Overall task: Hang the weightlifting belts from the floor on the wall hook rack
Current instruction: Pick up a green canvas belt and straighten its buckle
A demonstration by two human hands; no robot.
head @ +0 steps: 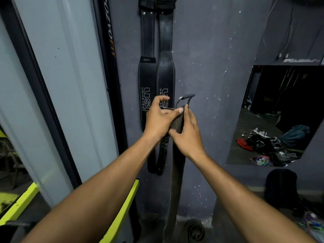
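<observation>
Two black USI belts [156, 88] hang flat against the grey wall [210, 50], just left of my hands. My left hand [158, 118] pinches the metal buckle end of a dark belt [177, 172] while my right hand [188, 135] grips its folded top, right under the wall hook [186, 97]. The belt's strap trails straight down to a coil on the floor [195, 230].
</observation>
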